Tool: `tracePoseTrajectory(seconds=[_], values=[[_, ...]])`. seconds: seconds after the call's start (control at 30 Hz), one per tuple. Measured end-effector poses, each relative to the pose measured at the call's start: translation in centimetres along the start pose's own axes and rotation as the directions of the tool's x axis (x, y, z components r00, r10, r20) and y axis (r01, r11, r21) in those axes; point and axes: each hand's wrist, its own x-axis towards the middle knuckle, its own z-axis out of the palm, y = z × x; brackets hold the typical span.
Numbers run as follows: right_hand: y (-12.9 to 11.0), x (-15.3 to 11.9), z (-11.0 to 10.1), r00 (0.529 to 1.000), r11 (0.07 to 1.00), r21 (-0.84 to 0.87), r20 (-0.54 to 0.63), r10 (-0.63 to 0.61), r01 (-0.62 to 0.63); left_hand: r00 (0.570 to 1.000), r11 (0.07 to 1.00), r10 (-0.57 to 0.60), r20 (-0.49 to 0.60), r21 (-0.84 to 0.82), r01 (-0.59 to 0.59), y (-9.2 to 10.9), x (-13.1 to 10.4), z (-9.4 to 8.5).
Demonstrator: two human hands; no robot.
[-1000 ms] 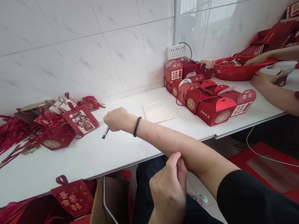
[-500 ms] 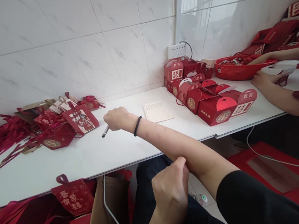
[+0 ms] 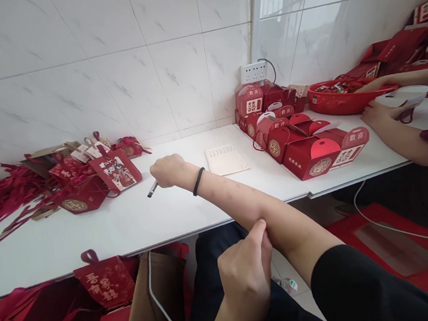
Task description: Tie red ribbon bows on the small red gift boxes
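My right hand (image 3: 170, 171) is closed around a pen (image 3: 152, 190), whose dark end sticks out below the fist over the white table. A black band circles that wrist. My left hand (image 3: 245, 267) is curled into a fist in front of my lap, its thumb and forefinger touching the underside of my right forearm; no object shows in it. Behind my right forearm, a small pad of paper with handwriting (image 3: 227, 160) lies on the table (image 3: 173, 209).
Red gift boxes (image 3: 307, 155) stand right of the pad, more boxes with ribbons (image 3: 115, 171) on the left. Below the table edge sits a carton (image 3: 161, 290) beside red boxes. A co-worker's hands (image 3: 378, 111) are at a red basin (image 3: 334, 105), one holding a white cup-like container.
My left thumb has shifted slightly up along the right forearm. The right hand still holds the pen, and everything else looks nearly the same.
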Motion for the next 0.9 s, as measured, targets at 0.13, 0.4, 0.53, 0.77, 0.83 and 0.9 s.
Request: tracePoseTrajectory(seconds=[0.13,0.4,0.53,0.77,0.83,0.9], values=[[-0.07,-0.05,0.14,1.000,1.000,0.001,0.005,0.003,-0.003,0.999,0.999,0.032,0.007,-0.009,-0.032,0.01,0.08,-0.20],[-0.36,-0.03,0.41,1.000,1.000,0.009,0.005,-0.009,0.009,0.994,0.996,-0.088,0.063,-0.017,0.089,0.02,-0.42,0.24],[-0.40,0.03,0.45,1.000,1.000,0.010,0.015,-0.011,0.011,0.996,0.998,-0.059,0.060,0.004,0.059,-0.04,-0.42,0.34],[-0.40,0.05,0.57,1.000,1.000,-0.004,0.014,-0.016,0.016,0.999,0.999,0.038,0.027,-0.039,-0.037,-0.04,-0.36,0.02],[-0.45,0.06,0.65,1.000,1.000,-0.006,0.010,-0.017,0.017,0.999,0.998,0.033,0.041,-0.047,-0.031,-0.02,-0.45,0.16],[-0.55,0.03,0.70,1.000,1.000,-0.012,0.005,-0.022,0.022,0.998,0.999,0.017,0.061,-0.032,-0.015,-0.02,-0.46,0.27]])
